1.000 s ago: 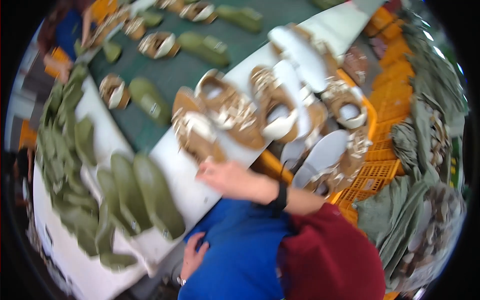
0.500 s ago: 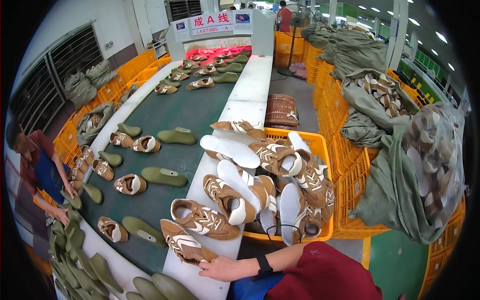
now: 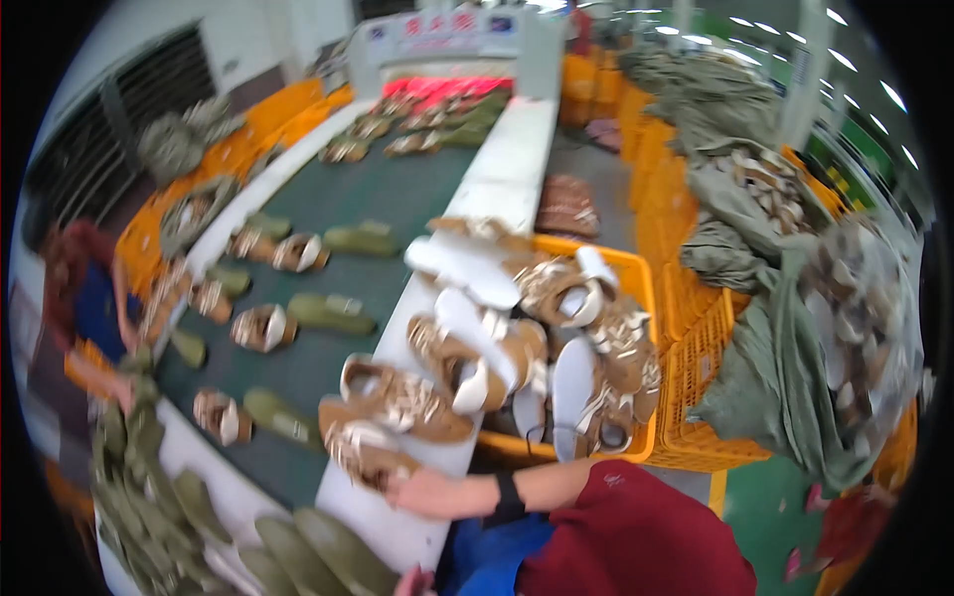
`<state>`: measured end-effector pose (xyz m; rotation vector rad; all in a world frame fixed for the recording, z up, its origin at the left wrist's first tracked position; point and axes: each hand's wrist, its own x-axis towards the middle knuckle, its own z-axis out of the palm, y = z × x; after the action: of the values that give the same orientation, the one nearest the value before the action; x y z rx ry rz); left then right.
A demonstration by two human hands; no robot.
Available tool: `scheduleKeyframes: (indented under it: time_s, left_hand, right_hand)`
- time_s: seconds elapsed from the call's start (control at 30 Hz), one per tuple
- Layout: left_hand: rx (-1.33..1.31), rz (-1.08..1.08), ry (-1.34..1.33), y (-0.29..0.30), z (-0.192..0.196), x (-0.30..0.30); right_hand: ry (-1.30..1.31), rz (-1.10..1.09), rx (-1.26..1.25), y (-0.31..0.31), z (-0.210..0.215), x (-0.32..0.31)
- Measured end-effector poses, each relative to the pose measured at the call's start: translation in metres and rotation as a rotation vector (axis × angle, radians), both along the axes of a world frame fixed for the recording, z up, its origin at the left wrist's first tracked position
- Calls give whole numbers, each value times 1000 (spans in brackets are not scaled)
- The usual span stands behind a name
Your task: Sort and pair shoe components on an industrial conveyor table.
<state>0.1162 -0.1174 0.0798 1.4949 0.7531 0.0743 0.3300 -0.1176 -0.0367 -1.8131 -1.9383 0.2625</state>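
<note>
Sandals being laid out along the white surface (image 3: 502, 189) beside the green conveyor belt (image 3: 397, 199).

Our right hand (image 3: 427, 492), in a black wrist band, lies flat with loose fingers against the nearest woven tan sandal (image 3: 363, 447) at the white rail's near end; our left hand (image 3: 412, 581) barely shows at the lower edge, and we cannot tell its grip. We judge the work partway: two sandals sit on the rail, while the orange crate (image 3: 636, 283) holds a heap of strappy, white-soled ones. Olive insoles (image 3: 328, 313) and sandals dot the belt.
</note>
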Motion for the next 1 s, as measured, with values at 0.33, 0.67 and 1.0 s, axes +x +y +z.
scheduleKeyframes:
  time_s: [0.33,0.67,1.0]
  left_hand:
    - [346,472,-158,43,-22,13]
    - [1041,579,117,61,-19,8]
    - [1061,391,305,22,-39,8]
  right_hand:
    - [754,117,-42,-30,92,2]
    - [765,312,-92,-22,110,-21]
    - [358,165,-11,-2,85,-27]
